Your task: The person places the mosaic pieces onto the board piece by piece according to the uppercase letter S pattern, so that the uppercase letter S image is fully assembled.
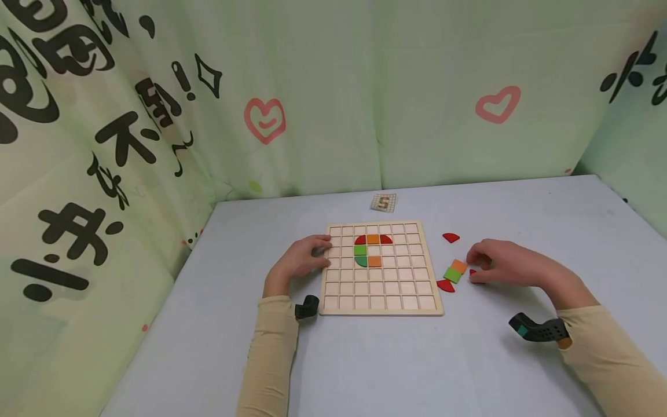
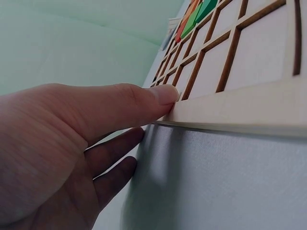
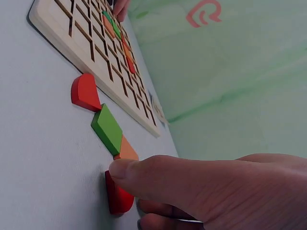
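A wooden grid board (image 1: pixel 333 289) lies on the table, with several red, orange and green pieces set in its upper middle cells. My left hand (image 1: pixel 302 259) touches the board's left edge, thumb (image 2: pixel 165 94) against the frame and fingers fairly straight. To the right of the board, my right hand (image 1: pixel 513 266) has its thumb and fingers around a red quarter-circle piece (image 3: pixel 118 197), partly covered by the thumb. Beside it lie an orange square (image 1: pixel 459 266), a green square (image 1: pixel 452 275) and another red quarter-circle piece (image 3: pixel 86 92) by the board's edge.
One more red quarter-circle piece (image 1: pixel 450 237) lies farther back, right of the board. A small card (image 1: pixel 383 202) with a grid and a brown figure rests behind the board. A pale green curtain (image 1: pixel 323 87) hangs behind the white-covered table (image 1: pixel 365 365).
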Action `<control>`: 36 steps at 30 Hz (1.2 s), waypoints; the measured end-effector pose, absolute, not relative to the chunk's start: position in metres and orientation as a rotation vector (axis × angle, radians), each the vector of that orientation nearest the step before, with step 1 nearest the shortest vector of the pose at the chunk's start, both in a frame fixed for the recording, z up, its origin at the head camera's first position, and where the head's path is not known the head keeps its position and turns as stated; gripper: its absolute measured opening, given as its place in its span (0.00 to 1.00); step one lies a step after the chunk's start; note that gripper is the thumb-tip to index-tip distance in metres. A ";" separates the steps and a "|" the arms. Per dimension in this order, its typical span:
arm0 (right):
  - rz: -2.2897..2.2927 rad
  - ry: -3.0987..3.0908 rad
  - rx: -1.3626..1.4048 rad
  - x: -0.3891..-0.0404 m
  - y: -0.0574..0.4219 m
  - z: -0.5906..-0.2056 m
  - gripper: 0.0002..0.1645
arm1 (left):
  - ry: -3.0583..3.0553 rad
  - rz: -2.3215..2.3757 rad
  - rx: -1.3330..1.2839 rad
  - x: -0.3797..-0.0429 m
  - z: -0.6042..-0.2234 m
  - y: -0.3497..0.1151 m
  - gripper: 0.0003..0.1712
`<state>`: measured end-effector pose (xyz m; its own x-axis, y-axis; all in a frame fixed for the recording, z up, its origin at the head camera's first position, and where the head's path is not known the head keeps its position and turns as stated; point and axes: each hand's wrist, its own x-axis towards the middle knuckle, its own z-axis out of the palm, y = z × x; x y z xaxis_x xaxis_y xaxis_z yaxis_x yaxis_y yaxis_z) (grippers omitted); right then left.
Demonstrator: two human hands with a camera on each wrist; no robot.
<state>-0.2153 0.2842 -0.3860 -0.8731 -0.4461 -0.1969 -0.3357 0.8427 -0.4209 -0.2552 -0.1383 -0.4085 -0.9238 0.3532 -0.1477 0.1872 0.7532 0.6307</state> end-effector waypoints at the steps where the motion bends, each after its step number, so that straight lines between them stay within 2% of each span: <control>1: -0.541 2.731 -0.597 -0.215 0.286 -0.387 0.20 | 2.693 0.931 0.422 -0.255 -0.409 -0.138 0.28; 9: -0.547 2.725 -0.629 -0.212 0.290 -0.389 0.11 | 2.692 0.938 0.423 -0.255 -0.410 -0.139 0.29; 16: -0.560 2.726 -0.624 -0.213 0.290 -0.391 0.16 | 2.691 0.933 0.432 -0.255 -0.411 -0.139 0.29; 22: -0.579 2.729 -0.621 -0.214 0.289 -0.392 0.13 | 2.689 0.927 0.419 -0.256 -0.412 -0.140 0.29; 36: -0.600 2.771 -0.642 -0.212 0.287 -0.395 0.13 | 2.683 0.940 0.417 -0.255 -0.411 -0.140 0.29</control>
